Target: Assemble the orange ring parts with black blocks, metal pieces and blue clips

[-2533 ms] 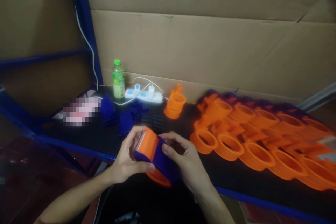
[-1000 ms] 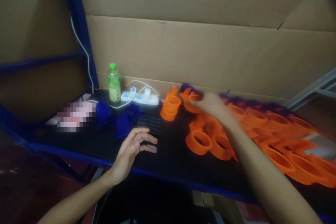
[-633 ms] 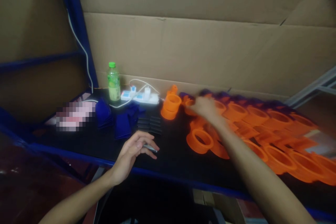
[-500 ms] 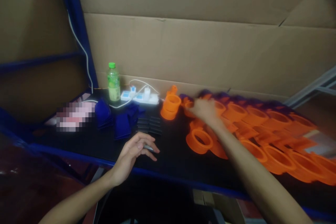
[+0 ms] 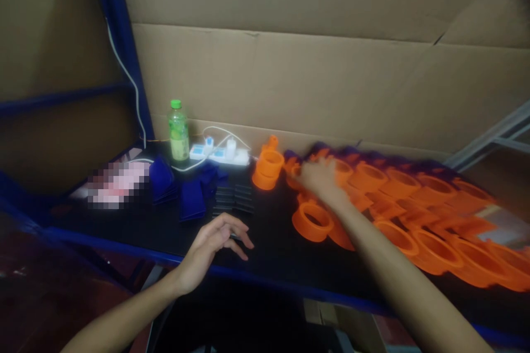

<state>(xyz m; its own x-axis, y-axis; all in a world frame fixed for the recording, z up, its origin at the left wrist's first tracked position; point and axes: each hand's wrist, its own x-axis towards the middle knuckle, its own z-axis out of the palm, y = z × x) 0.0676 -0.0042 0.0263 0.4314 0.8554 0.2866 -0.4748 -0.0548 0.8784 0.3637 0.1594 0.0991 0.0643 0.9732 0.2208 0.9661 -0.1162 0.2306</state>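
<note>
My left hand (image 5: 219, 240) hovers above the front of the black table (image 5: 265, 253), palm inward and fingers curled. A slim grey object (image 5: 235, 236), mostly hidden, shows between its thumb and fingers; its kind is unclear. My right hand (image 5: 321, 176) reaches to the left end of the back row of orange ring-shaped parts and touches an orange ring (image 5: 293, 172) there. Its fingers are blurred and partly hidden, so its grip does not show. Another orange ring (image 5: 313, 222) lies just in front of that wrist. Dark blue pieces (image 5: 323, 148) stand behind the back row.
A stacked orange part (image 5: 268, 170) stands alone left of the rows. Black strips (image 5: 234, 199) and dark blue flat pieces (image 5: 192, 198) lie left of centre. Farther back are a power strip (image 5: 219, 154) with cables and a green-capped bottle (image 5: 179, 131), before a cardboard wall (image 5: 290, 83).
My right hand shifts slightly at the same orange ring. My left hand stays nearly in place, its fingers turned a little, with less of the grey object showing.
</note>
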